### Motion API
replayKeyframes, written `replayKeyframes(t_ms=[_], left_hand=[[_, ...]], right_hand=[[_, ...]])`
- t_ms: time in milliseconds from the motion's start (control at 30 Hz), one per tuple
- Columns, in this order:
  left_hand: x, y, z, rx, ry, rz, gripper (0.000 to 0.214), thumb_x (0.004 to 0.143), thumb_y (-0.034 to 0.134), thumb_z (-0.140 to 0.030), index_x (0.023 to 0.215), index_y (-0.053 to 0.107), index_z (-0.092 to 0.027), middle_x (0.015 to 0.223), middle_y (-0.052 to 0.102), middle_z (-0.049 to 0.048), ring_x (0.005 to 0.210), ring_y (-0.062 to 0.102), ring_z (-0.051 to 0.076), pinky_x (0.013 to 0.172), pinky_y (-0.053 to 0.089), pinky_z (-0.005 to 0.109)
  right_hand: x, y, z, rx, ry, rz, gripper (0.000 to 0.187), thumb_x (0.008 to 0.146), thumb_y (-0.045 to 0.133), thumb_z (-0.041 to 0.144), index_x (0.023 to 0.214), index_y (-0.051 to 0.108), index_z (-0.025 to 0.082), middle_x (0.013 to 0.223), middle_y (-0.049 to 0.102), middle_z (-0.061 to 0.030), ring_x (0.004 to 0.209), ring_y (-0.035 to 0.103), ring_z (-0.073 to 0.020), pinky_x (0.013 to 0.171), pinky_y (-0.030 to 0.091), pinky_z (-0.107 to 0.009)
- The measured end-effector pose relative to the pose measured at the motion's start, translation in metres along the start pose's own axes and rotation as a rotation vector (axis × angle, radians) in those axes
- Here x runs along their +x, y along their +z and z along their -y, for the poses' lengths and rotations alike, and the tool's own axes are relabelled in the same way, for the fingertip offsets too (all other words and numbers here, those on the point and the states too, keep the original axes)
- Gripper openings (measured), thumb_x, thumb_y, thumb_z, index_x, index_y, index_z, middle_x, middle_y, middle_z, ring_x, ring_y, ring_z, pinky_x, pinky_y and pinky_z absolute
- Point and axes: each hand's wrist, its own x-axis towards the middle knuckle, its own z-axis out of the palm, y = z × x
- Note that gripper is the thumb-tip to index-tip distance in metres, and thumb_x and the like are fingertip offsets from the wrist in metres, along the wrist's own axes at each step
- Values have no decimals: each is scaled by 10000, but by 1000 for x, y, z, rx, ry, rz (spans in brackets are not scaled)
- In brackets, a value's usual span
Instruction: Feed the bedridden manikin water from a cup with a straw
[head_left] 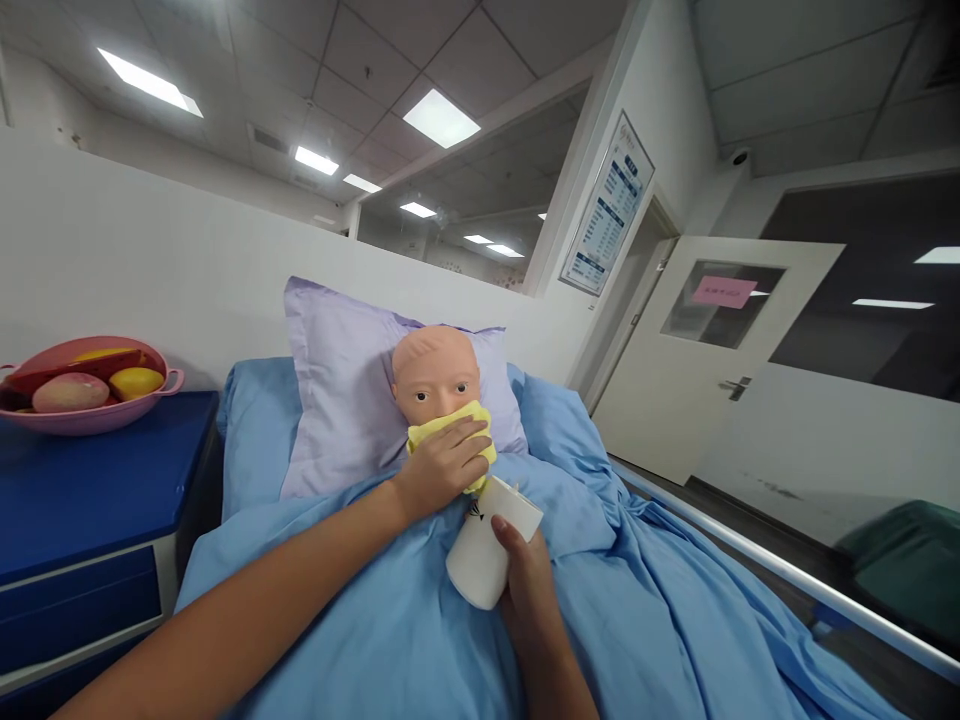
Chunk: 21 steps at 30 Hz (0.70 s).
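Note:
A manikin [435,365] lies in a bed with its head against a lilac pillow [337,400]. My left hand [446,462] presses a folded yellow cloth [480,420] over the manikin's mouth and chin. Just below, my right hand [529,570] grips a white mug [480,555], which is tilted over the blue quilt [360,620]. A small dark mark shows on the mug's side near its rim. The mug's inside is hidden from me. Blue bedding covers the manikin from the neck down.
On the left, a blue bedside cabinet [97,490] carries a pink basket [90,425] of fruit. A metal bed rail [780,565] runs along the right side. Farther right are an open white door [675,380] and a dark green covered object [907,570].

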Motion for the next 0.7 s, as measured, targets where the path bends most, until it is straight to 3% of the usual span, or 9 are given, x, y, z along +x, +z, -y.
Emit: replayKeyframes(t_ms=[167, 300, 433, 500, 567, 633, 700], left_hand=[[-19, 20, 0, -1, -52, 70, 237, 965, 465, -144, 824, 656, -153, 1044, 731, 98, 1152, 637, 221, 1045, 530, 412], [-42, 11, -19, -268, -299, 15, 230, 957, 442, -128, 867, 651, -167, 1021, 733, 94, 1023, 675, 200, 939, 569, 390], [-45, -25, -38, -828, -878, -316, 27, 857, 605, -187, 870, 622, -202, 1137, 712, 83, 1019, 685, 226, 871, 576, 385], [-51, -40, -43, -1075, -1196, -545, 149, 813, 669, -276, 935, 610, -215, 1180, 698, 85, 996, 694, 245, 801, 588, 380], [-65, -44, -46, -1184, -1468, -749, 278, 789, 702, -339, 1016, 598, -216, 1145, 706, 83, 961, 704, 247, 769, 588, 373], [-83, -41, -47, -1188, -1641, -862, 394, 759, 749, -358, 1082, 586, -204, 1083, 719, 75, 948, 708, 242, 787, 579, 366], [-98, -34, -49, -1181, -1659, -879, 484, 741, 780, -367, 1143, 568, -201, 1081, 720, 67, 963, 705, 238, 823, 568, 365]], right_hand=[[-2, 2, 4, -40, 4, 5, 489, 642, 810, 463, 1039, 654, 224, 835, 700, -32, 753, 639, -251, 662, 516, -346], [-2, 2, 1, -21, -19, 18, 523, 646, 816, 459, 1083, 653, 222, 890, 716, -51, 773, 651, -248, 698, 535, -368], [-2, -6, -16, -144, -141, 17, 582, 615, 836, 479, 1104, 652, 221, 894, 722, -60, 786, 662, -261, 700, 544, -391], [-1, -9, -23, -244, -218, 65, 613, 571, 866, 451, 1093, 657, 209, 947, 733, -79, 853, 670, -284, 735, 543, -401], [3, -8, -26, -284, -224, 128, 604, 567, 864, 460, 1072, 661, 197, 944, 739, -86, 850, 675, -288, 722, 543, -399], [7, -2, -24, -256, -178, 168, 567, 599, 837, 492, 1050, 666, 195, 900, 741, -77, 794, 679, -273, 678, 545, -386], [13, 8, -20, -229, -131, 203, 534, 607, 832, 489, 1023, 673, 196, 861, 739, -64, 750, 677, -255, 654, 547, -371]])
